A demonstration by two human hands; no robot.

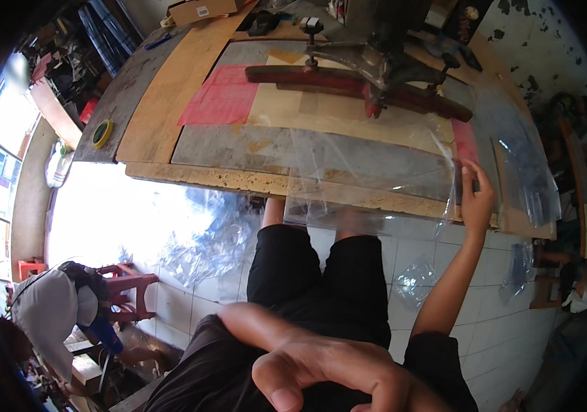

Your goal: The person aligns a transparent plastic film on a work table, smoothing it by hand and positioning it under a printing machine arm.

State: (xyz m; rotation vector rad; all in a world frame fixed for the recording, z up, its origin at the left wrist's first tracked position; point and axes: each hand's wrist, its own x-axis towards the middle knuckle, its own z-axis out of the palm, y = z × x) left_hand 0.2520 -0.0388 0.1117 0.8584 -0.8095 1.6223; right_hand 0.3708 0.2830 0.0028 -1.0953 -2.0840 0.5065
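Observation:
A clear plastic sheet (369, 178) hangs over the front edge of the worktable (238, 147). At its right side, my right hand (477, 199) pinches the sheet's edge between fingers and thumb. My left hand (334, 371) is raised close in front of my chest, its thumb apart from bent fingers. Nothing shows in it, though the lower edge cuts off part of the fingers. Above the table stands a dark metal machine (376, 69) with a long horizontal bar and screw knobs. Pale yellow paper (279, 103) and pink-red pieces (219, 95) lie under the bar.
More clear plastic (523, 161) is piled at the table's right end. A roll of tape (102, 133) and a cardboard box (204, 9) are on the left and back. Loose plastic (204, 233) covers floor at left. Another person (53, 316) bends beside a red stool (132, 288).

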